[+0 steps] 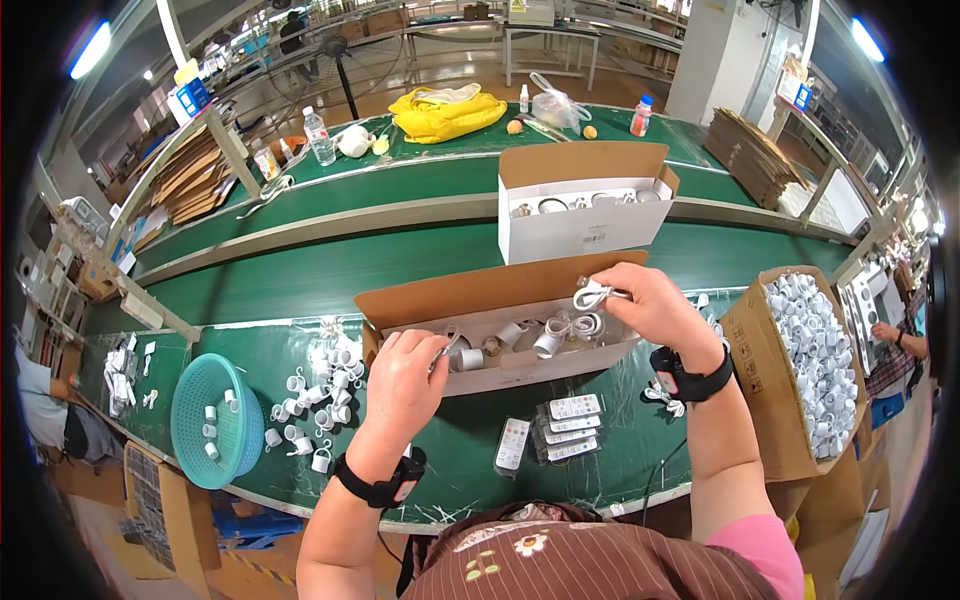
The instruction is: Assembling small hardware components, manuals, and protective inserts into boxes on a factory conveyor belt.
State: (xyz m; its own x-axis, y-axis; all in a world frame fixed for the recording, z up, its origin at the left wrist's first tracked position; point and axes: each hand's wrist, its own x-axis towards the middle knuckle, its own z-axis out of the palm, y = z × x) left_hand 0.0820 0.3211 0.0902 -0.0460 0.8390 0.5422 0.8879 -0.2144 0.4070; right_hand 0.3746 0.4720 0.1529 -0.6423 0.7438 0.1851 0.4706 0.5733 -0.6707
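My right hand (655, 305) is closed on a coiled white cable (590, 294) with a plug end, held above the right part of a long, open white carton (480, 285) with a brown inner flap. My left hand (402, 385) is at the carton's left end, thumb and fingers pinched around a small, thin piece too unclear to name. Inside the carton lie white cylindrical pieces, clear round parts and another coiled white cable (583, 326). On the green surface before it lie a single bagged remote control (512, 446) and a stack of bagged remotes (572, 431).
A second filled carton (575, 235) stands behind. To the left are scattered white hooked cups (320, 460) and a turquoise basket (252, 425). A brown box (745, 365) of white cups stands at right. Beyond lie a yellow bag (450, 118) and bottles. Other people work at both sides.
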